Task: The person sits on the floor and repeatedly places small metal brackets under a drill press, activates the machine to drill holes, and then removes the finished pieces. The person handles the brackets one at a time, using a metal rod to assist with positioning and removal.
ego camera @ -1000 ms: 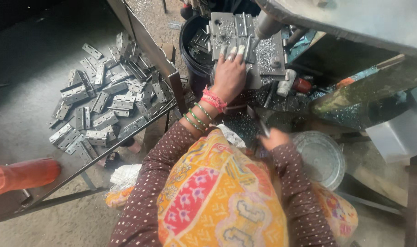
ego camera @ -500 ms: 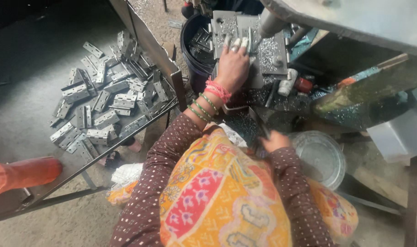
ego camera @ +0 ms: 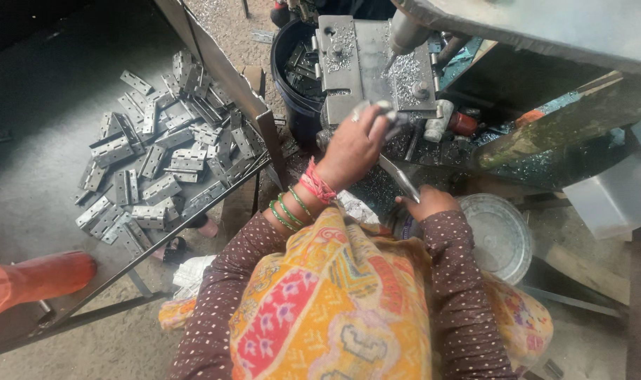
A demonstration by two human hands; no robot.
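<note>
Steel hinge (ego camera: 376,112), grey and partly covered by the fingers, is gripped in the left hand (ego camera: 354,144) at the front edge of the drill-press jig plate (ego camera: 362,60), which is strewn with bright metal chips. The left fingers are curled closed on the hinge; the wrist carries red thread and green bangles. The right hand (ego camera: 427,202) sits lower, near the lap, closed around a slim metal bar (ego camera: 398,177) that angles up toward the jig; what the bar belongs to cannot be told. Judged from this position, the step in hand is the transfer of a hinge at the jig, directly below the drill spindle (ego camera: 407,32); whether it is going in or coming out cannot be told. A clean seat calls for the hinge to lie flat against the plate, and the chips there may prevent this. To the left, a pile of hinges (ego camera: 158,151) lies on a metal tray. A dark bucket (ego camera: 296,77) stands behind the jig, and a round metal lid (ego camera: 500,236) lies to the right.
</note>
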